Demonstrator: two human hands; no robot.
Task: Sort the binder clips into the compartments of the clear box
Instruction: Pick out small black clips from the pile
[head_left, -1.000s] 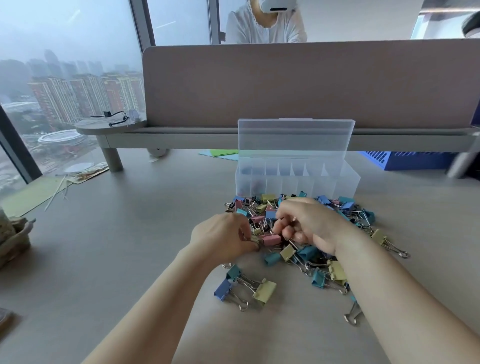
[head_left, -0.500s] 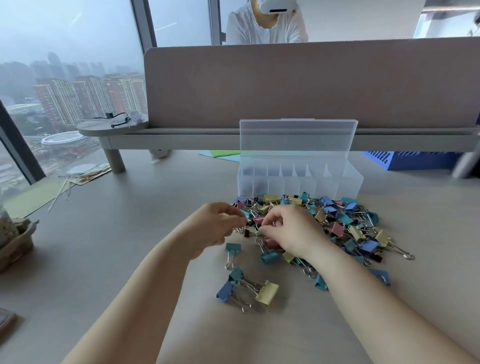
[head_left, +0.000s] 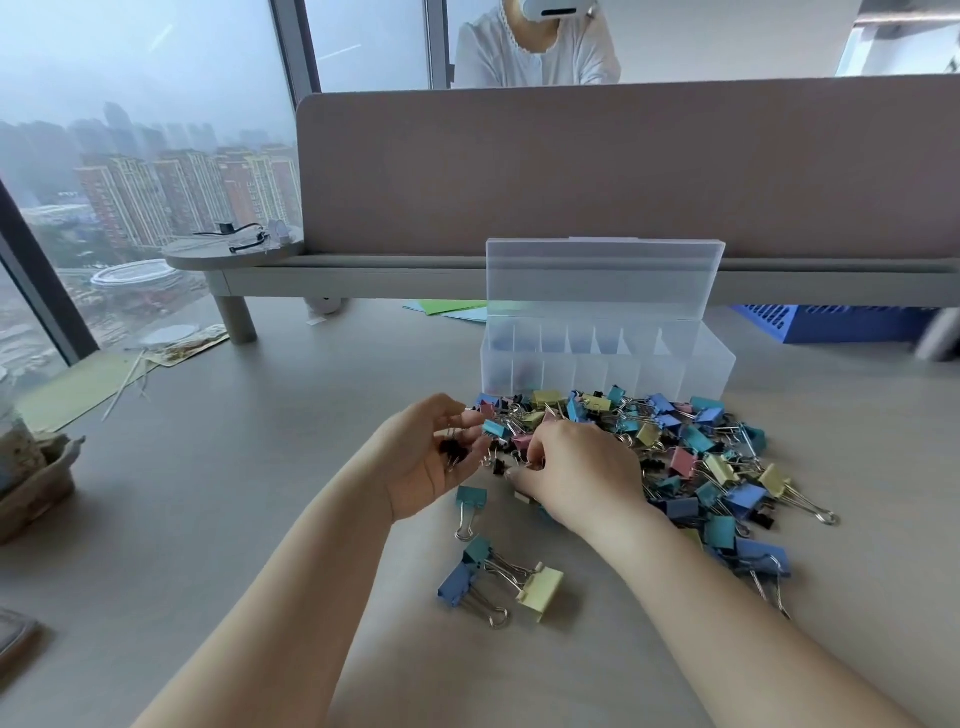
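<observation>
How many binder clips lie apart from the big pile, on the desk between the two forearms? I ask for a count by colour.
Teal clips: 2
Blue clip: 1
Yellow clip: 1
Total: 4

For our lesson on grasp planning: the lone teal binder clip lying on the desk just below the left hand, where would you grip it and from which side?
Grip the teal binder clip by its coloured body, pinching the two flat faces from above. It lies flat and alone, its wire handles pointing toward the camera, so the body's sides are free. The handles are thin and would likely swivel.
</observation>
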